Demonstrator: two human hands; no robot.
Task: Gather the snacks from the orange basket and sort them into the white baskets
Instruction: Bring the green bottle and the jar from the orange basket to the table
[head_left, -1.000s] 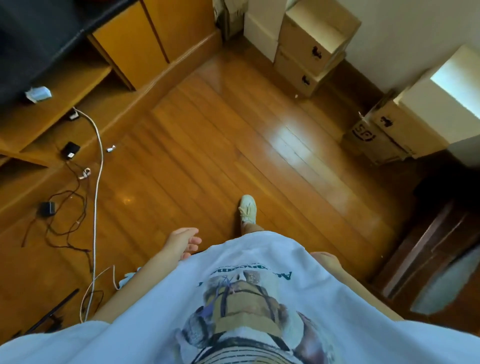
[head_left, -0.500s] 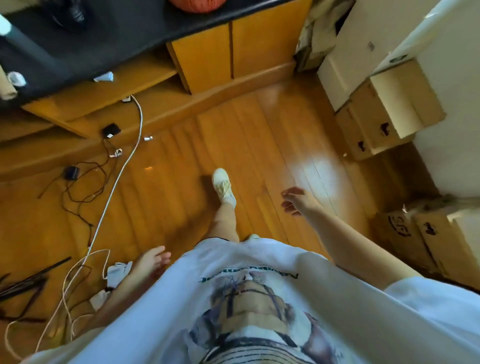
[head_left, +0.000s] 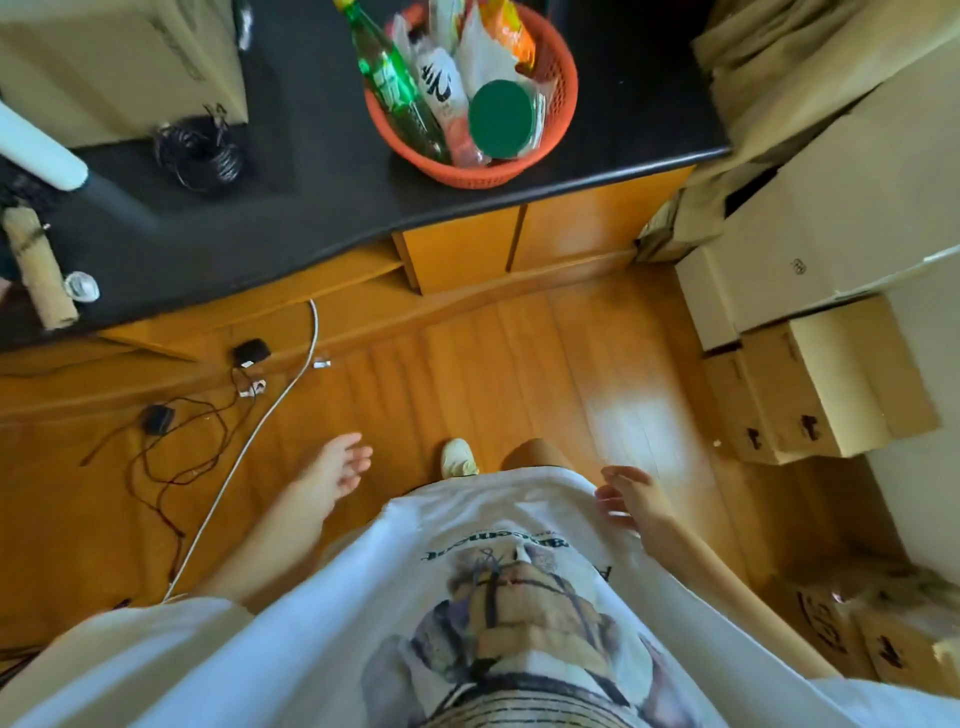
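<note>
Orange basket (head_left: 558, 78) on counter, well apart from both empty hands

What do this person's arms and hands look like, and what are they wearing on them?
Both forearms are bare. The left hand and right hand show no gloves, and no rings or watch can be made out. Loose white short sleeves of a printed T-shirt cover the upper arms.

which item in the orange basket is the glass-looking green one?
The green bottle, leaning at the left side of the orange basket. It is tall and see-through; the others are opaque packets and a flat green lid.
</note>
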